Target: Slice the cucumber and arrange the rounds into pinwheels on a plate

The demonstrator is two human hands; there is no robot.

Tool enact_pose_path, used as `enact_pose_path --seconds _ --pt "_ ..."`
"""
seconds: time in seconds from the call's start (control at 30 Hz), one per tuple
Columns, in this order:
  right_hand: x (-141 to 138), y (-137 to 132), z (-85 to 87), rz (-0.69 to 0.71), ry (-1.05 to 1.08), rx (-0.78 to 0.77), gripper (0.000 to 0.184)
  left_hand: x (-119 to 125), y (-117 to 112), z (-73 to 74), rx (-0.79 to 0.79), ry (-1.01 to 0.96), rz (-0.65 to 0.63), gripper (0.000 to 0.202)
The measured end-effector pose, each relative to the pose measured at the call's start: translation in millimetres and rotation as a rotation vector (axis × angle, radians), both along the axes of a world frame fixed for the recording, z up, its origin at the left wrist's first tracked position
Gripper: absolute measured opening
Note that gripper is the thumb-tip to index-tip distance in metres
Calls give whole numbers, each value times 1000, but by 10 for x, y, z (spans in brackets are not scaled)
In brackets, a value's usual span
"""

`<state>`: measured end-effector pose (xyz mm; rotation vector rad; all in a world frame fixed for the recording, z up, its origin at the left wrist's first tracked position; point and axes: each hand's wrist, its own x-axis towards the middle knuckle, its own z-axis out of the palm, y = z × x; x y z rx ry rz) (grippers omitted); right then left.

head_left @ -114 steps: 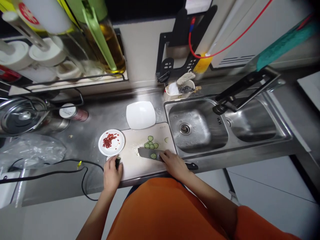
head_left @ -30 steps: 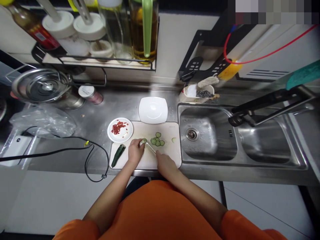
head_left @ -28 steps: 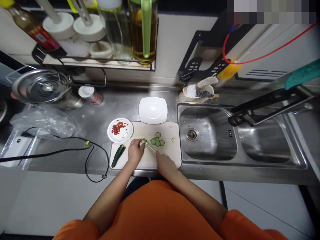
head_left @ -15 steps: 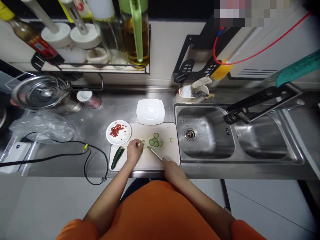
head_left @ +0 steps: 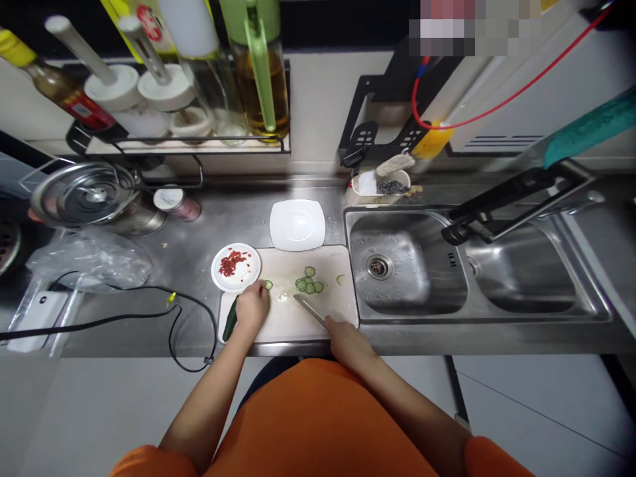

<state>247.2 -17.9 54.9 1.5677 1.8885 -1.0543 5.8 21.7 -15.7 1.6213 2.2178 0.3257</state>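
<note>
My left hand [head_left: 253,309] is closed over the left part of the white cutting board [head_left: 293,326], its fingertips pinching a small cucumber piece [head_left: 268,285]. Partly covered by that hand, a dark green length of cucumber [head_left: 230,323] lies at the board's left edge. My right hand [head_left: 349,341] grips a knife [head_left: 312,309] by the handle, near the board's lower right. The blade points up and left, low over the board. Several cucumber slices [head_left: 310,286] are grouped beyond the knife tip, and one pale slice [head_left: 340,279] sits apart on the right.
A small plate with red berries [head_left: 251,268] overlaps the board's upper left corner. Behind the board is a white dish [head_left: 297,226]. The double sink [head_left: 412,265] is to the right. A black cable [head_left: 124,311], plastic bag [head_left: 89,258] and lidded pot [head_left: 94,195] are left.
My left hand has moved left, carrying the small cucumber piece away from the knife, and now partly covers the cucumber length. My right hand and the knife stay almost in place.
</note>
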Motion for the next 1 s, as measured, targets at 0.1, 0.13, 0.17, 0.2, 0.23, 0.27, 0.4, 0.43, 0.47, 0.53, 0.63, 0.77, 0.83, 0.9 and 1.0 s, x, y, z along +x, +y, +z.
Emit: enact_pose_path --seconds 0.1,0.13,0.17,0.2,0.23,0.27,0.4,0.43,0.47,0.53,0.63,0.77,0.83,0.9,1.0 --pt "-3 -5 -4 -6 -19 6 45 11 -17 11 -3 76 -59 26" --pt "-3 -7 -5 -7 -24 11 46 22 -20 19 -16 96 -68 27" --pt "-2 -10 -4 -6 -26 17 45 35 -21 30 -30 112 -72 27" --pt "0 -11 0 -5 -25 24 45 52 -19 41 -37 116 -76 27" --pt "4 -11 8 -1 -23 30 45 75 -14 52 -31 106 -82 26" --pt "11 -9 19 5 -22 33 44 104 -4 59 -11 77 -96 26" --pt "57 11 89 19 -28 20 44 295 71 30 104 -164 -220 25" --pt "72 16 108 17 -35 12 43 354 96 7 112 -216 -245 25" --pt "88 20 123 13 -42 5 42 412 119 -19 110 -255 -262 26" --pt "117 20 140 12 -53 -5 41 512 159 -76 87 -302 -289 27" --pt "148 5 128 12 -62 -2 41 593 190 -153 61 -332 -319 29" --pt "166 -25 78 -10 -57 5 40 603 194 -205 57 -340 -322 28" --pt "172 -38 58 -13 -50 13 40 597 194 -210 58 -336 -325 28" --pt "178 -51 47 -11 -44 29 41 593 194 -205 59 -339 -330 28" --pt "191 -75 42 -2 -35 67 42 590 194 -190 57 -358 -342 28"
